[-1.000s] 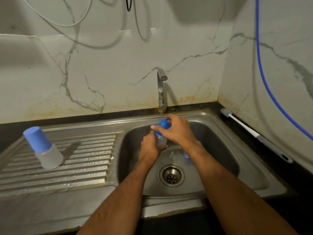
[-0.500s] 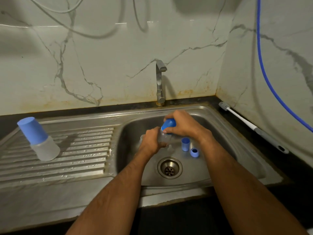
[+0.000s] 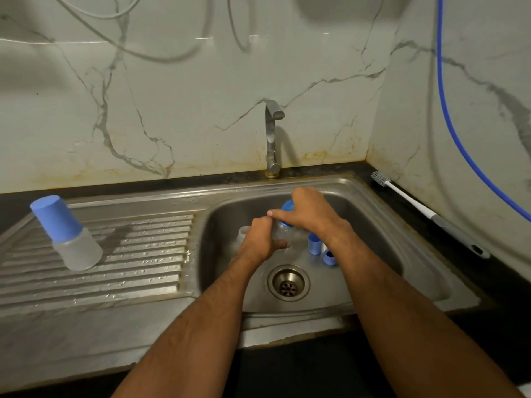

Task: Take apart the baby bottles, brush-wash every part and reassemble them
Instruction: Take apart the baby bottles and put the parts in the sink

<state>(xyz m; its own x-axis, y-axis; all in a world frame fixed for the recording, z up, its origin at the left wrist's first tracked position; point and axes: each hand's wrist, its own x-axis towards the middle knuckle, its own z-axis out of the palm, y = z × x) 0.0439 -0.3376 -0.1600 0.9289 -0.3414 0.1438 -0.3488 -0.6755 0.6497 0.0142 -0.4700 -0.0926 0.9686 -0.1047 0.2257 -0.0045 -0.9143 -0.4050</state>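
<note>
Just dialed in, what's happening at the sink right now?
A person is working on a baby bottle over the sink basin. The left hand grips the clear bottle body while the right hand grips its blue top; whether it is going on or coming off is unclear. Two small blue parts lie in the basin. A second bottle, capped, stands on the drainboard, and the brush lies untouched on the counter.

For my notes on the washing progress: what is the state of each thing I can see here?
Left hand: grips the clear bottle.
Right hand: grips its blue cap.
Second bottle: capped, on the drainboard.
Two blue parts: loose in the sink.
Brush: untouched on the counter.
Tap: no water visible.
</note>
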